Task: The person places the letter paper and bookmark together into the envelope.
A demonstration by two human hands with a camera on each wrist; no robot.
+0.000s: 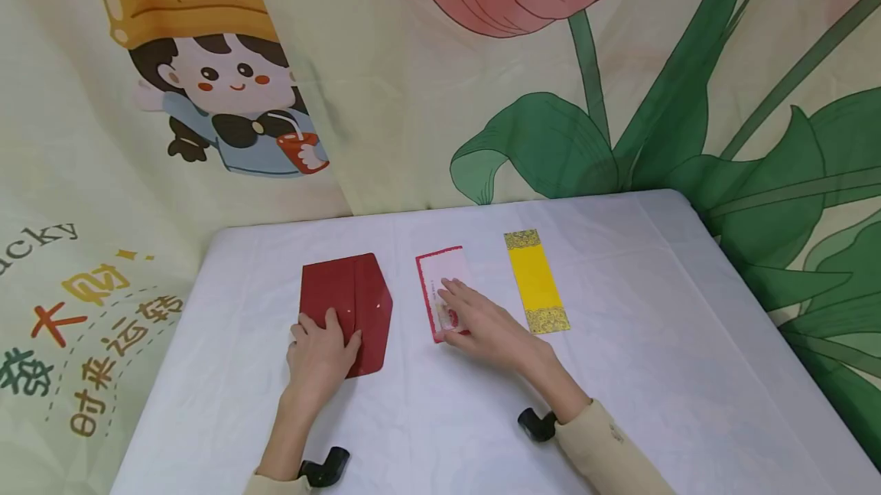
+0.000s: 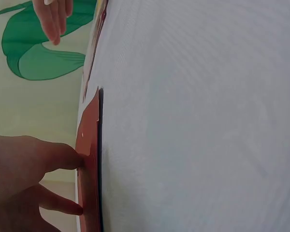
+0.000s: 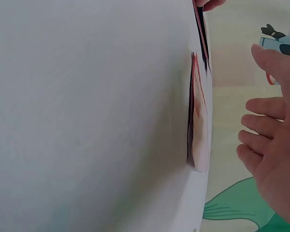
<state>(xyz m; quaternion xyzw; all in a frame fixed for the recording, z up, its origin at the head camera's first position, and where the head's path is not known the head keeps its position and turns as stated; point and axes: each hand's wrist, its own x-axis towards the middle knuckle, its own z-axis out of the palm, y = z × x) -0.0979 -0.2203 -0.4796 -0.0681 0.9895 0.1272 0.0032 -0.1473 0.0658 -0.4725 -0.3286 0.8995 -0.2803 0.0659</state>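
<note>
A dark red envelope point(image 1: 326, 281) with a pointed flap on its right side lies on the white-covered table. My left hand point(image 1: 323, 350) rests on its lower part, and the left wrist view shows the fingertips pressed to the envelope point(image 2: 90, 145). Right of it lies a pale card with a red scalloped border point(image 1: 447, 262). Above that card hovers my right hand point(image 1: 482, 327), its fingers extended and holding nothing. The right wrist view shows this hand point(image 3: 275, 116) apart from the card point(image 3: 199, 121), which looks like folded layers.
A yellow strip with patterned gold ends point(image 1: 537, 277) lies to the right of the card. Behind the table point(image 1: 654, 288) hangs a printed cloth point(image 1: 385, 97) with flowers and a cartoon figure. Each wrist wears a black camera point(image 1: 326, 468).
</note>
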